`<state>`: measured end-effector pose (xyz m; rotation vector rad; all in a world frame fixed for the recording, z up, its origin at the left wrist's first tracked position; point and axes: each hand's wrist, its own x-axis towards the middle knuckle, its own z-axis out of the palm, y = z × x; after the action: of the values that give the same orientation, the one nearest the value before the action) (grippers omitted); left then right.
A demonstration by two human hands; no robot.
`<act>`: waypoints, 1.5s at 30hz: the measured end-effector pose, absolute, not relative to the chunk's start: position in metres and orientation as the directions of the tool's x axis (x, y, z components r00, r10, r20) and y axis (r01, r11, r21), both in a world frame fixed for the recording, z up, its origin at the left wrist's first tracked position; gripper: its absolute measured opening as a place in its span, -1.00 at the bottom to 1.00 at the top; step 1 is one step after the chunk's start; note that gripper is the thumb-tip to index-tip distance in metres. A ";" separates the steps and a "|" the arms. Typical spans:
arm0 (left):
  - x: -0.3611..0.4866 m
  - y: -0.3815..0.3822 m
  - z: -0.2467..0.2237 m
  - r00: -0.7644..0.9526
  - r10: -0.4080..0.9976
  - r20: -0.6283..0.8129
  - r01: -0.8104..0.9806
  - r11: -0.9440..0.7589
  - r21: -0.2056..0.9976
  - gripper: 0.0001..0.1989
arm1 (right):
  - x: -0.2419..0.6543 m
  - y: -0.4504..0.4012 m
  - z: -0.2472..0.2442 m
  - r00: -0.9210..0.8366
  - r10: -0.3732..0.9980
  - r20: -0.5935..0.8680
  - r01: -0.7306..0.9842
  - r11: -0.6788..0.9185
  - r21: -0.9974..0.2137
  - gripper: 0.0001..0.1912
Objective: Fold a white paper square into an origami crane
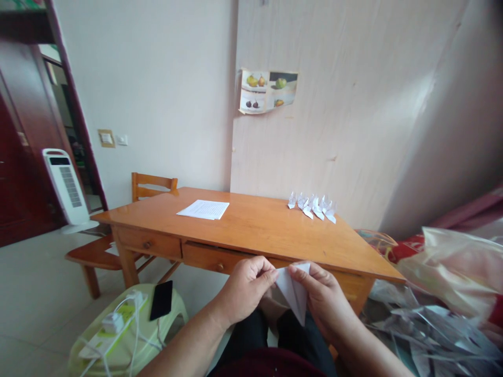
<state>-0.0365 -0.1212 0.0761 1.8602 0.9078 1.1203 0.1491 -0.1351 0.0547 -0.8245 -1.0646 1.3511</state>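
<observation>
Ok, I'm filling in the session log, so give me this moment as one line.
left hand: pinches folded white paper | right hand: pinches same paper | brown wooden table: white sheets, pointed white paper pieces

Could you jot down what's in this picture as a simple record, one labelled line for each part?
left hand: pinches the folded paper's left corner
right hand: grips its right side
folded paper: white, point downward, held in front of the table's near edge
table: wooden, with drawers
on table, left: stack of written sheets
on table, far right: group of folded paper pieces
green stool: holds phone and power strip
wall: fruit pictures
</observation>
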 end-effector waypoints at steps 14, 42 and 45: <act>-0.034 -0.124 0.069 0.360 0.866 0.348 0.061 -0.394 0.917 -0.69 | 0.148 -0.136 0.051 -0.057 0.993 0.106 -0.399 0.075 -0.914 -0.74; -0.031 -0.112 0.054 0.028 0.961 0.276 -0.168 -0.268 0.949 -0.73 | 0.148 -0.132 0.044 -0.045 0.987 0.154 -0.022 0.153 -0.988 -0.57; -0.032 -0.112 0.052 0.047 0.969 0.242 -0.192 -0.229 0.954 -0.69 | 0.147 -0.131 0.042 -0.066 0.984 0.164 -0.031 0.163 -0.986 -0.58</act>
<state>-0.0317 -0.1123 0.0519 1.2694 0.8966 1.4099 0.1466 -0.1311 0.0422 -1.0359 -1.3131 1.1473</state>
